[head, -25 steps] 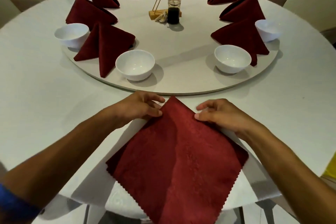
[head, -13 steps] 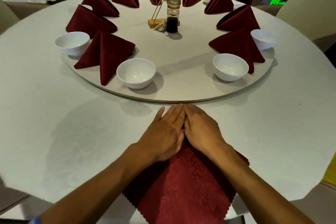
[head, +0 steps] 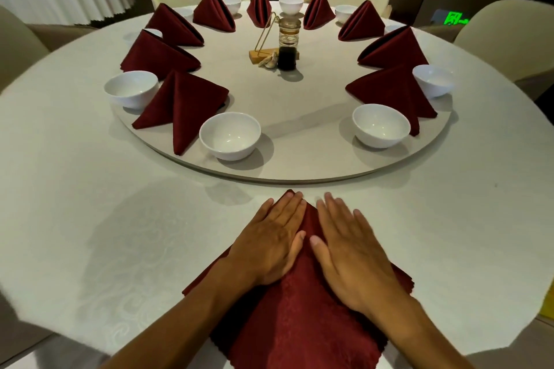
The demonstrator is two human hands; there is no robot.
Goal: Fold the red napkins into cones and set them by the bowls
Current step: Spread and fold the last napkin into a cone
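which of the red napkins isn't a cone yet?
The red napkin at the table's near edge, lying flat under the left hand and right hand. Every other napkin stands folded among the bowls on the turntable.

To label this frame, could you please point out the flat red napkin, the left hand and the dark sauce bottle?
Flat red napkin [head: 302,317]: head view, bare cloth between the wrists.
Left hand [head: 269,243]: head view, back of the hand.
Dark sauce bottle [head: 287,54]: head view, dark lower body.
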